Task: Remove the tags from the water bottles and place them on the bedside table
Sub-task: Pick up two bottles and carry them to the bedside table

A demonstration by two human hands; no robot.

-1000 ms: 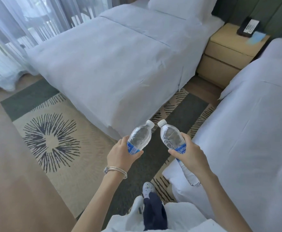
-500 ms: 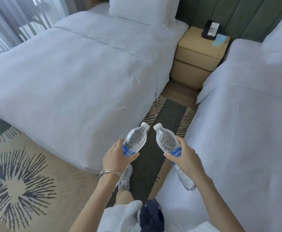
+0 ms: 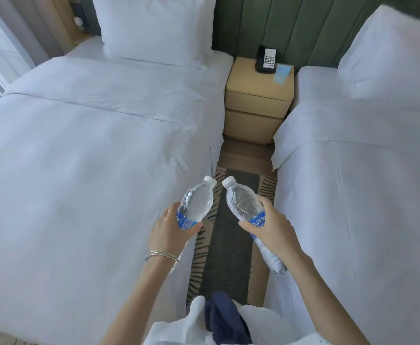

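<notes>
The left bed (image 3: 91,158) and right bed (image 3: 366,183) flank the bedside table (image 3: 256,83); well short of that table, in the aisle, the left hand (image 3: 169,227) is wrapped round the left bottle (image 3: 199,200); the right hand (image 3: 272,231) is wrapped round the right bottle (image 3: 242,200); each blue label (image 3: 260,220) is on, so the carry seems in hand; peeling next likely needs one hand freed.

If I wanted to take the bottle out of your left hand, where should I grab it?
Probably the clear shoulder of the left bottle, just under its white cap, coming from above on its left side. The left hand wraps the blue label and hides the base; the top tilts up, bare. The right bottle has its cap close on the right.
</notes>
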